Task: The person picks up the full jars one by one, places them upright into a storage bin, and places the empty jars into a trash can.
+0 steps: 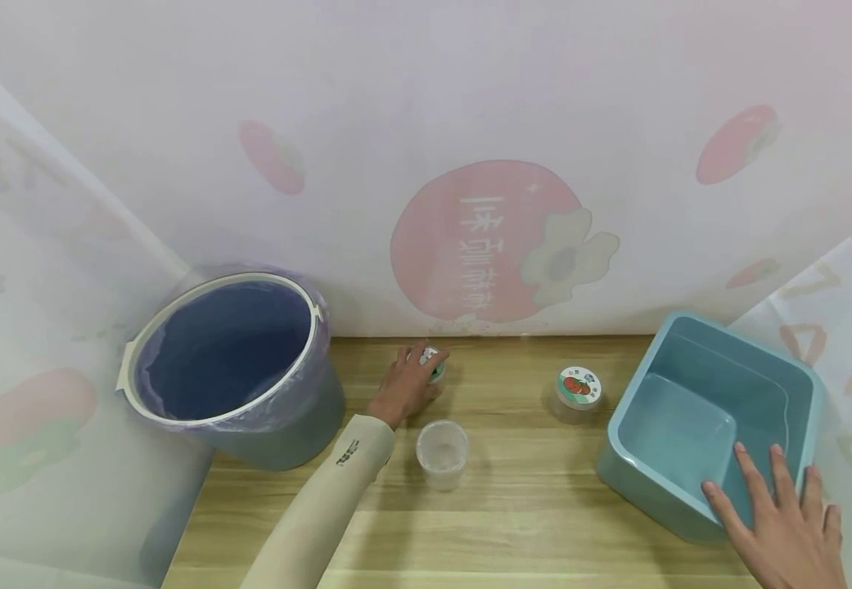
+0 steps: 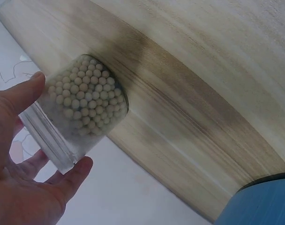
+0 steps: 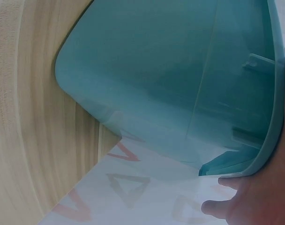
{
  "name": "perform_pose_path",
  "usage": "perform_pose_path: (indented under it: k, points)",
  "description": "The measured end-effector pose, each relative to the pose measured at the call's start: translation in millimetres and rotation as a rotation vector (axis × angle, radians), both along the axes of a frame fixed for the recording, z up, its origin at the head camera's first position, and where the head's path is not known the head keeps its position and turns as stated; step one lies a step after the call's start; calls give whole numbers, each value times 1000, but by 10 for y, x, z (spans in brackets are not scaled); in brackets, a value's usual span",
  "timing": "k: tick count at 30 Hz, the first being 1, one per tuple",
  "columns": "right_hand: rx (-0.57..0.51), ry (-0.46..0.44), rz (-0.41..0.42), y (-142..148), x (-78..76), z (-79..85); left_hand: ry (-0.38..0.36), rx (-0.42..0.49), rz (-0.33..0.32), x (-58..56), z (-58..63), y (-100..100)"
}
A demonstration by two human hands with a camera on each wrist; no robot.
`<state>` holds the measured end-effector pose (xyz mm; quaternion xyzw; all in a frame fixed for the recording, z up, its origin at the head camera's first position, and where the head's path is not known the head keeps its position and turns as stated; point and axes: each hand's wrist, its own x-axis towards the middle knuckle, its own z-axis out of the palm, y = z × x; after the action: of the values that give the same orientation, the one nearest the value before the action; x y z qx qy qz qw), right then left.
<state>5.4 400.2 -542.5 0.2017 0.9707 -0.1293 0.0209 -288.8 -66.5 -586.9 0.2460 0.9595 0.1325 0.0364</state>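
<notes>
At the back of the table my left hand (image 1: 405, 391) grips a clear jar by its lid end, thumb on one side and fingers on the other. In the left wrist view this jar (image 2: 86, 98) is filled with small beige balls. My right hand (image 1: 790, 528) lies with fingers spread over the near right rim of a blue-green plastic bin (image 1: 654, 495). From the right wrist view, the bin's side (image 3: 156, 70) fills much of the frame, and part of that hand (image 3: 259, 201) shows at its rim.
A clear, lidless cup (image 1: 443, 458) stands nearer me than the left hand. Another lidded jar (image 1: 576, 394), with red fruit on its label, is left of the bin. A large bucket (image 1: 286, 438) with a purple liner stands at the left. Printed white sheets (image 1: 352, 123) hang behind.
</notes>
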Motion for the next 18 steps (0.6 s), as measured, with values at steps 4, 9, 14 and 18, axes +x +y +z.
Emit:
perform_pose_path:
  k: [4,9,14,18]
  points:
    - [5,5,4,-2,-1,2,38,-5,-12,-7,36,27]
    - [10,11,7,-7,0,5,51,-32,-30,21,180,100]
    - [10,12,3,-13,12,9,76,-41,-83,81,403,218]
    - [5,14,3,-19,18,7,93,-44,-130,134,581,333]
